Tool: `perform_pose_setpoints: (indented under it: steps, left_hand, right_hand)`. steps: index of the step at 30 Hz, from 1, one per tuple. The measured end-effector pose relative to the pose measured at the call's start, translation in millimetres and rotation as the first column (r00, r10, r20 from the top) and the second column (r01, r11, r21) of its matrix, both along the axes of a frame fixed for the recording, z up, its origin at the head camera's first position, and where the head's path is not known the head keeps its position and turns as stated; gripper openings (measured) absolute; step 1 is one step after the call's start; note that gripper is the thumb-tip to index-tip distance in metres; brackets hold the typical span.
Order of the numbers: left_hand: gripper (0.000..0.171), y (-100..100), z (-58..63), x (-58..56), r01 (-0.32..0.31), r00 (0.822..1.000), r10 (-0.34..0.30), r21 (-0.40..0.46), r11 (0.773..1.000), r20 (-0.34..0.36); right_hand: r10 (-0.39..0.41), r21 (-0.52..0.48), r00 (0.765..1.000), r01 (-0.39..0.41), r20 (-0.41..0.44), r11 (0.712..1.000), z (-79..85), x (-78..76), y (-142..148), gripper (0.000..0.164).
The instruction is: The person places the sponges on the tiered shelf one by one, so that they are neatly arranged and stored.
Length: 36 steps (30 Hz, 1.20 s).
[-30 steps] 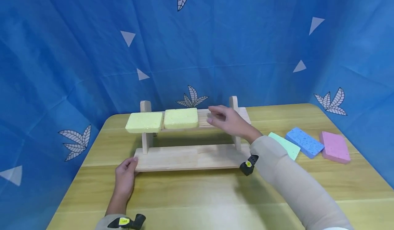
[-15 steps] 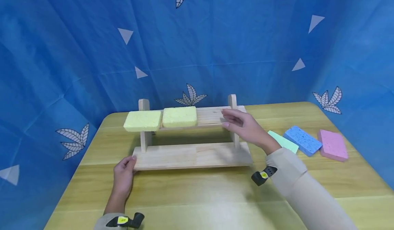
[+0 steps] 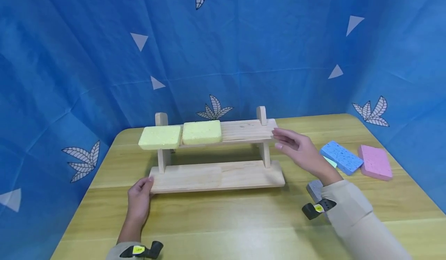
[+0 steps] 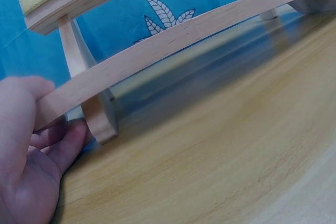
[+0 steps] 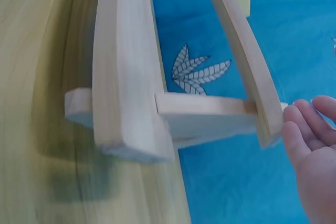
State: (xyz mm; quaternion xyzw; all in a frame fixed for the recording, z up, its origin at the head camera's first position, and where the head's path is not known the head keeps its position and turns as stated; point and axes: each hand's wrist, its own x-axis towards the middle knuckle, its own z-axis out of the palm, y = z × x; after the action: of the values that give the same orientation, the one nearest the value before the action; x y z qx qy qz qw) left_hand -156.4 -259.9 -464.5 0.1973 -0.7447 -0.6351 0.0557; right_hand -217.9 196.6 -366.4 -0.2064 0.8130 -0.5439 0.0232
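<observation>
A two-tier wooden rack [image 3: 217, 177] stands on the table. My left hand [image 3: 138, 198] grips the left end of its lower board, thumb on top and fingers curled beneath, as the left wrist view shows. On the upper board [image 3: 244, 130] two yellow sponges lie side by side: one sponge [image 3: 160, 137] juts past the left end, the other sponge [image 3: 202, 132] sits right of it. My right hand [image 3: 301, 149] holds nothing; its loosely bent fingertips are right at the upper board's right end. In the right wrist view, the right hand [image 5: 320, 156] shows its palm beside that end.
Right of the rack lie a blue sponge [image 3: 341, 157], a pink sponge [image 3: 375, 162] and a green sponge [image 3: 330, 162], mostly hidden by the hand. A grey sponge [image 3: 314, 190] is partly under my right forearm. A blue curtain [image 3: 223, 51] hangs behind the table [image 3: 216, 225].
My right hand has moved right along the upper board to its right end, uncovering the right upright and part of the grey sponge. The left hand keeps its grip on the lower board.
</observation>
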Motion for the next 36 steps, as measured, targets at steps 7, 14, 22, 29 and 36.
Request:
perform_pose_setpoints:
  steps: [7, 14, 22, 29, 36]
  left_hand:
    - [0.052, -1, 0.7, 0.8, -0.012, 1.0, 0.012, -0.015, 1.0, -0.002]
    - [0.056, -1, 2.6, 4.5, 0.005, 1.0, -0.005, -0.023, 1.0, 0.009]
    - [0.056, 0, 1.7, 5.3, 0.017, 1.0, -0.016, -0.031, 0.999, 0.026]
    - [0.053, 0, 1.6, 2.0, -0.001, 1.0, 0.0, -0.029, 1.0, -0.003]
    - [0.052, 1, 0.5, 1.4, -0.01, 1.0, 0.01, -0.03, 1.0, -0.002]
  right_hand:
    - [-0.025, -0.008, 0.999, 0.025, 0.027, 1.0, -1.9, 11.0, 17, 0.053]
    - [-0.053, -0.005, 0.999, 0.053, -0.009, 0.999, -10.6, 23.5, 33, 0.051]
    - [-0.183, 0.052, 0.983, 0.185, -0.032, 0.981, -24.8, 44.4, 52, 0.05]
    - [-0.311, 0.078, 0.95, 0.311, -0.011, 0.947, -37.1, 61.6, 70, 0.055]
    - [-0.465, 0.095, 0.885, 0.465, -0.018, 0.88, -51.2, 82.8, 86, 0.056]
